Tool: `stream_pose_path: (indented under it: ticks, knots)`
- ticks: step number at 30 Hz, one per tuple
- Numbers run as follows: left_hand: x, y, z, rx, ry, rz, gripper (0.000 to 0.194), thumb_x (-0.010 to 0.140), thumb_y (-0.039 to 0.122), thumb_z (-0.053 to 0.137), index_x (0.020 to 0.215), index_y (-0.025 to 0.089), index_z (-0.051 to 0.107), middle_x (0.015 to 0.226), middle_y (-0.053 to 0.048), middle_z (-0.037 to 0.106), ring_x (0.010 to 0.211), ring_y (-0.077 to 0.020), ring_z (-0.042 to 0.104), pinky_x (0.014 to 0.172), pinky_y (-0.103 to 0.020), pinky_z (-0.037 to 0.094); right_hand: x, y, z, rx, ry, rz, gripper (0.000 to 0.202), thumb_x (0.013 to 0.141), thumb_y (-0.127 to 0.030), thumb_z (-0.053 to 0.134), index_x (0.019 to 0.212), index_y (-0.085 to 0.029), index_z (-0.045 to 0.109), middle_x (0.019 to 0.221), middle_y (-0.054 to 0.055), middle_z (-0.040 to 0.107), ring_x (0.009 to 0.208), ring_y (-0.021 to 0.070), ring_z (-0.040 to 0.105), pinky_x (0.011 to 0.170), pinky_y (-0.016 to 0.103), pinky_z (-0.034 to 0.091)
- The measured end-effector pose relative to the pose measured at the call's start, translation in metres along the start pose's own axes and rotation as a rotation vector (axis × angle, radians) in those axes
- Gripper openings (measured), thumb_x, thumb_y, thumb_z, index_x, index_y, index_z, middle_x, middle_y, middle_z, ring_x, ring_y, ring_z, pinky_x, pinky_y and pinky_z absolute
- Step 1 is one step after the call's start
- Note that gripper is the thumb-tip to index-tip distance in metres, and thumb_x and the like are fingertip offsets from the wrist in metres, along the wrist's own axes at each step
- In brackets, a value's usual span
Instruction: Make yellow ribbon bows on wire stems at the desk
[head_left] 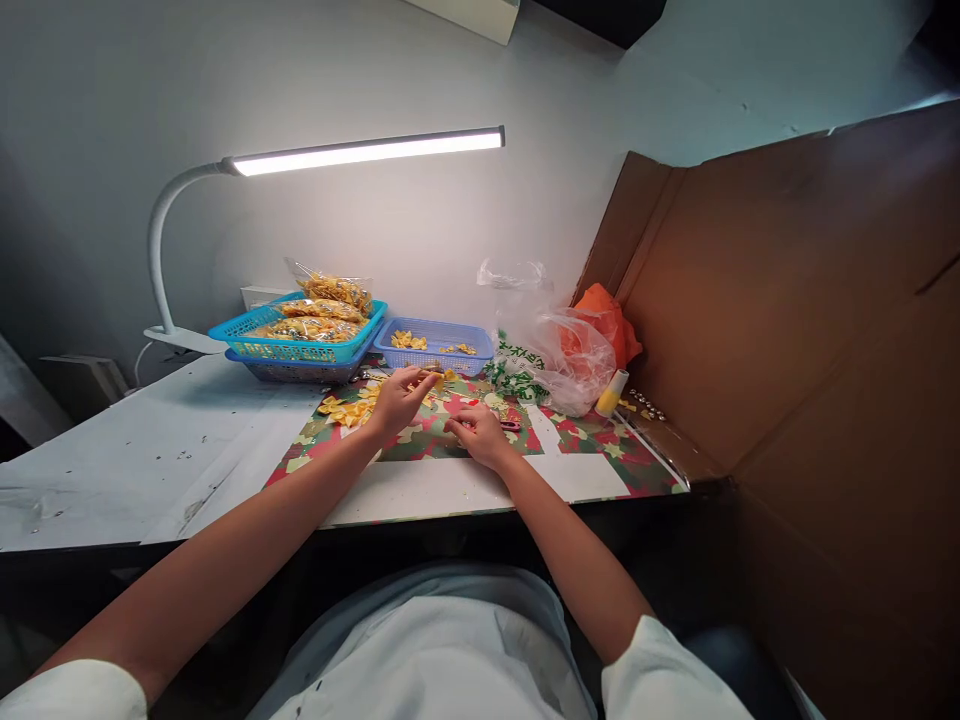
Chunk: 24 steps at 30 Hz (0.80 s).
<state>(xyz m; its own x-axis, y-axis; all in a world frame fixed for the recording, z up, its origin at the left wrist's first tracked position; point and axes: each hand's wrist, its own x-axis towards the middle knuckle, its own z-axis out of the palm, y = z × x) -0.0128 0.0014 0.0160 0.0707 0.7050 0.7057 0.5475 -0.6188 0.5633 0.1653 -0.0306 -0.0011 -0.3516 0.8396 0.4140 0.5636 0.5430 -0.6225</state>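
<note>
Fingertips of our left hand (400,397) pinch a small yellow piece (439,377); we steady it while our right hand (478,433), fingers curled, grip unclear, presses the patterned mat (585,440).

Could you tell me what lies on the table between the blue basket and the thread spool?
In the head view, between the blue basket and the thread spool lie crumpled plastic bags.

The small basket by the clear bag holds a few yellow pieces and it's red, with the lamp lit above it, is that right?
Not quite. The head view shows the small basket is blue, not red. The rest holds: it sits by the clear bag, holds a few yellow pieces, and the lamp above it is lit.
</note>
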Motion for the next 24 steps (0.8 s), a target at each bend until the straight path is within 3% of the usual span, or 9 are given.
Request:
stream_pose_path:
  ticks: [3,11,15,20,24]
  knots:
    - [0.002,-0.005,-0.004,0.099,0.056,0.022,0.033,0.089,0.038,0.049,0.064,0.02,0.061,0.065,-0.002,0.057,0.069,-0.0188,0.053,0.066,-0.031,0.042,-0.003,0.001,-0.001,-0.046,0.002,0.006,0.023,0.088,-0.024,0.058,0.069,-0.021,0.071,0.078,0.0,0.07,0.087,0.0178,0.056,0.085,0.032,0.033]
    - [0.0,-0.007,-0.006,0.225,0.009,0.112,0.031,0.09,0.034,0.048,0.065,0.02,0.059,0.069,-0.004,0.06,0.073,-0.0208,0.053,0.072,-0.034,0.041,-0.005,-0.006,-0.006,0.015,0.076,-0.038,0.022,0.087,-0.024,0.057,0.069,-0.021,0.07,0.079,0.001,0.067,0.09,0.018,0.056,0.086,0.032,0.035]
    - [0.0,-0.011,-0.006,0.317,0.003,0.162,0.031,0.091,0.033,0.048,0.065,0.02,0.059,0.07,-0.005,0.062,0.07,-0.0211,0.051,0.073,-0.035,0.04,-0.008,-0.004,-0.014,-0.072,0.028,-0.044,0.024,0.085,-0.027,0.06,0.063,-0.02,0.068,0.08,0.0,0.067,0.091,0.0182,0.054,0.091,0.036,0.03]
    - [-0.001,-0.013,-0.006,0.374,-0.009,0.204,0.029,0.091,0.033,0.049,0.068,0.02,0.061,0.074,-0.006,0.064,0.071,-0.0217,0.051,0.073,-0.036,0.039,-0.011,0.015,-0.027,-0.337,0.153,0.246,0.016,0.081,-0.037,0.064,0.083,-0.024,0.071,0.099,0.005,0.065,0.105,0.0266,0.05,0.091,0.043,0.03]
    - [-0.002,-0.01,-0.006,0.345,-0.024,0.206,0.03,0.091,0.033,0.048,0.067,0.021,0.06,0.072,-0.005,0.063,0.07,-0.0207,0.051,0.072,-0.035,0.04,-0.012,0.025,-0.03,-0.465,0.085,0.361,0.016,0.079,-0.037,0.068,0.082,-0.021,0.069,0.109,0.01,0.06,0.111,0.0319,0.045,0.09,0.047,0.032]
